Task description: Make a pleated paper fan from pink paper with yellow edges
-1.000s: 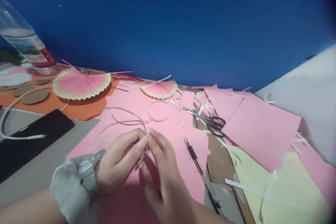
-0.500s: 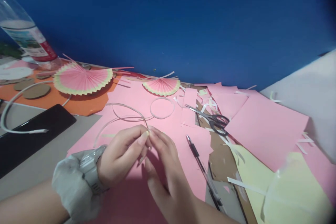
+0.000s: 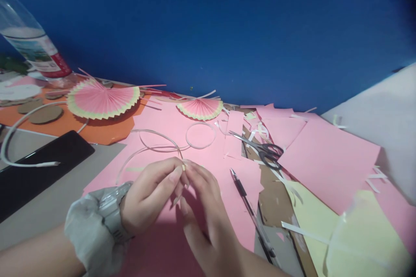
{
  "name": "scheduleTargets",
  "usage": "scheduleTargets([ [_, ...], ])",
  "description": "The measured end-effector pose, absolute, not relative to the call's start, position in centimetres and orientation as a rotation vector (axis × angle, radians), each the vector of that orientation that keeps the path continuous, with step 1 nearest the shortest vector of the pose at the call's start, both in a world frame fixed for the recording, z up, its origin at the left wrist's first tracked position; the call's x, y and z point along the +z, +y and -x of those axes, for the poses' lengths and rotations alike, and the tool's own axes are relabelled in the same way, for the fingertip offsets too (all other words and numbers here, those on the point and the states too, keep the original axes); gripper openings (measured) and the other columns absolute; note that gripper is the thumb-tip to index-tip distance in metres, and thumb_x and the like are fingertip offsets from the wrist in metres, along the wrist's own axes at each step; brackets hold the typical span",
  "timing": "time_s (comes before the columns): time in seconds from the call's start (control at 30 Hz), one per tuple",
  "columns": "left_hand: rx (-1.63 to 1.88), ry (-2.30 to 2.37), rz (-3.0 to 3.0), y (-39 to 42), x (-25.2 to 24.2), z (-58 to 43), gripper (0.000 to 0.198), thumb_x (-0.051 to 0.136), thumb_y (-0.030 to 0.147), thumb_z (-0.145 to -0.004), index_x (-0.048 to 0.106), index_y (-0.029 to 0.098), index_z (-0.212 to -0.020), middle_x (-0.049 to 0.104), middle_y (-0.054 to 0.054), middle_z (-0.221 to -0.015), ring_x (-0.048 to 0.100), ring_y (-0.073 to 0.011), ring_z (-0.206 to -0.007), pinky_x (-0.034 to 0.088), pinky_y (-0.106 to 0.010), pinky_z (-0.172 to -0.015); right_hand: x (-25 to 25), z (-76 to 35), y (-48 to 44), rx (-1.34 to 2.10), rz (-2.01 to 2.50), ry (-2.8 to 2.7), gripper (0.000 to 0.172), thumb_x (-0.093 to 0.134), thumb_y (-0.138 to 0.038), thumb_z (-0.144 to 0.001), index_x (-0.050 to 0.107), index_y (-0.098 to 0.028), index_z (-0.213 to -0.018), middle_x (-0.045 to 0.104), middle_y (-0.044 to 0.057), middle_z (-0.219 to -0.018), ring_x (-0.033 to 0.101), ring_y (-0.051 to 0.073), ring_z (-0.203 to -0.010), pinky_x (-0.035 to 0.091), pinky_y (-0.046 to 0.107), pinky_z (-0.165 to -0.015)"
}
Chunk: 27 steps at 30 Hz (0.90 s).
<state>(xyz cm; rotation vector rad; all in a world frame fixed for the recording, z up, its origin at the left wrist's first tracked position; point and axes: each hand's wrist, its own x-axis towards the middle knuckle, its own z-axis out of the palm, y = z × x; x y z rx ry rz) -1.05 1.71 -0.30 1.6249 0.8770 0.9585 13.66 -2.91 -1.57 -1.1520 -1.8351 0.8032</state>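
My left hand (image 3: 156, 190), with a grey scrunchie and a clear-strapped watch at the wrist, is closed in a pinch. Between its thumb and index finger is a thin pale wire-like strand (image 3: 162, 133), which loops over the pink paper (image 3: 169, 114) behind. A tiny pale-yellow bit (image 3: 183, 167) shows at the fingertips. My right hand (image 3: 211, 212) is beside it, its index fingertip touching the strand's end and its thumb held apart below. Behind the hands a round loop (image 3: 200, 134) of similar strand lies on the paper.
Right of my hands lie a pen (image 3: 250, 207) and dark-handled scissors (image 3: 260, 147), among pink sheets and paper scraps. Two pleated paper fans (image 3: 104, 99) rest at the back. A phone (image 3: 45, 164), a white cable (image 3: 9, 138) and a plastic bottle (image 3: 35, 47) are on the left.
The view has tilted very slightly. Both hands stay almost in place at the strand, and the tiny yellow bit sits marginally lower between the fingertips.
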Motion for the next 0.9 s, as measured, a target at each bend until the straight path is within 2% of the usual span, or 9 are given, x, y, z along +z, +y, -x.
scheduleTargets([
  [0.23, 0.954, 0.887, -1.627, 1.60, -0.29, 1.03, 0.029, 0.033, 0.024, -0.095, 0.050, 0.017, -0.073, 0.050, 0.004, -0.060, 0.047, -0.0062, -0.053, 0.038, -0.018, -0.053, -1.61, -13.66, -3.04, 0.807, 1.145, -1.835, 0.055, 0.043, -0.008, -0.086, 0.031, -0.026, -0.136, 0.037, 0.005, -0.136, 0.031, 0.016, -0.130, 0.031, 0.035, -0.109],
  [0.63, 0.961, 0.901, -1.633, 1.78, -0.32, 0.95, 0.031, 0.032, 0.025, -0.095, 0.050, 0.017, -0.071, 0.051, 0.003, -0.060, 0.047, -0.0079, -0.052, 0.039, -0.020, -0.052, -1.68, -13.60, -2.84, 0.792, 1.116, -1.839, 0.054, 0.042, -0.007, -0.085, 0.033, -0.025, -0.134, 0.040, 0.006, -0.134, 0.032, 0.019, -0.129, 0.033, 0.039, -0.107],
  [0.9, 0.974, 0.897, -1.641, 1.55, -0.40, 1.17, 0.035, 0.032, 0.026, -0.096, 0.049, 0.017, -0.068, 0.050, 0.004, -0.060, 0.046, -0.0066, -0.055, 0.039, -0.019, -0.056, -1.62, -13.63, -2.95, 0.794, 1.122, -1.842, 0.055, 0.042, -0.005, -0.085, 0.032, -0.025, -0.135, 0.038, 0.004, -0.135, 0.031, 0.015, -0.129, 0.029, 0.034, -0.109],
])
